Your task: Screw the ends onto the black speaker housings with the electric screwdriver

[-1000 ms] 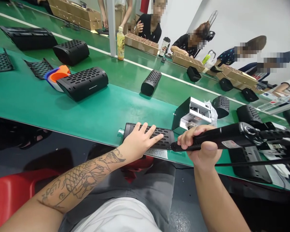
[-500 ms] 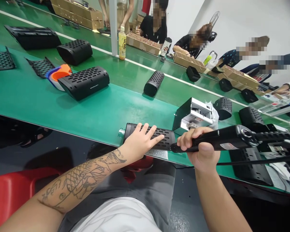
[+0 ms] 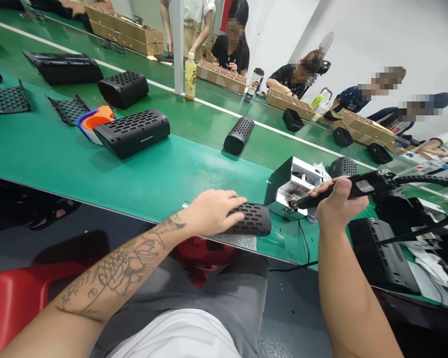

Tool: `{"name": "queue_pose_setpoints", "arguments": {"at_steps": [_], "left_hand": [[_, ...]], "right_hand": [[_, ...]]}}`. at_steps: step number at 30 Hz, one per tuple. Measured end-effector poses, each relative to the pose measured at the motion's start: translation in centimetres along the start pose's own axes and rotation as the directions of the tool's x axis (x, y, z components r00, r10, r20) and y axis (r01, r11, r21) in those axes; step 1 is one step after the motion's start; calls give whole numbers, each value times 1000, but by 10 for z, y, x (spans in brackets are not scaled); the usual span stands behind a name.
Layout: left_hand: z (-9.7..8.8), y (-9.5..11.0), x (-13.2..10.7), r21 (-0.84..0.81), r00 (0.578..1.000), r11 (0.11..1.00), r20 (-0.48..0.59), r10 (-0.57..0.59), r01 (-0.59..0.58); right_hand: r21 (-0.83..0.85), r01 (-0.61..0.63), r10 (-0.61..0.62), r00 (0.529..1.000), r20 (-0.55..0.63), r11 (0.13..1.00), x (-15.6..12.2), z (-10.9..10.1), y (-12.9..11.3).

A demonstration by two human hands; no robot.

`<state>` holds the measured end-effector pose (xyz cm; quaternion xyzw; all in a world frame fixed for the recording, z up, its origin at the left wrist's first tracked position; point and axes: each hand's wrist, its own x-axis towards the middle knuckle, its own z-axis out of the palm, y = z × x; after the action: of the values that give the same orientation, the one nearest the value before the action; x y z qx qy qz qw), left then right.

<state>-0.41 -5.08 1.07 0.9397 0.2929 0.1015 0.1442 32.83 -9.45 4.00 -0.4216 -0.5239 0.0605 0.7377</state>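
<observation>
My left hand (image 3: 213,211) grips a black perforated speaker shell (image 3: 251,220) lying at the near edge of the green belt (image 3: 153,174), fingers curled over its top. My right hand (image 3: 338,199) is closed round a black electric screwdriver (image 3: 358,188) with a coiled cable. The driver's tip points left at a small silver metal box (image 3: 294,185) just beyond the shell.
A larger black speaker (image 3: 132,133) and an orange and blue piece (image 3: 93,120) lie at left. A smaller cylindrical shell (image 3: 239,135) sits mid-belt. A black housing (image 3: 381,253) lies at right. Several people work at cardboard trays (image 3: 291,99) across the line. A bottle (image 3: 190,77) stands by a post.
My right hand has lifted the screwdriver away from the shell's end and up toward the silver box. My left hand has gone from lying flat on the shell to gripping it.
</observation>
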Motion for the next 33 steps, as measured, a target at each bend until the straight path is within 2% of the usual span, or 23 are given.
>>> {"name": "queue_pose_setpoints", "arguments": {"at_steps": [4, 7, 11, 14, 17, 20, 26, 33], "left_hand": [[-9, -26, 16, -64, 970, 969, 60, -236, 239], [-7, -30, 19, -116, 945, 944, 144, -293, 310], [-7, -25, 16, -106, 949, 948, 132, -287, 301], [-7, -23, 16, -85, 952, 953, 123, -281, 292], [-7, -22, 16, -54, 952, 956, 127, -279, 288], [-7, -22, 16, -59, 949, 953, 130, -287, 296], [-7, -23, 18, -94, 952, 954, 139, -272, 286], [-8, -26, 22, -136, 951, 949, 161, -263, 285]], "right_hand": [[0, -130, 130, 988, -88, 992, -10, 3, -23], [74, -196, 202, 975, -87, 978, -20, 12, -56], [234, -270, 238, 958, 158, 934, -39, 39, -101], [293, -313, 225, 927, 300, 903, -56, 69, -118], [333, -332, 219, 917, 333, 883, -72, 96, -116], [351, -346, 230, 915, 331, 870, -83, 111, -106], [327, -380, 266, 901, 344, 865, -86, 115, -92], [296, -439, 278, 845, 456, 849, -85, 117, -88]]}}
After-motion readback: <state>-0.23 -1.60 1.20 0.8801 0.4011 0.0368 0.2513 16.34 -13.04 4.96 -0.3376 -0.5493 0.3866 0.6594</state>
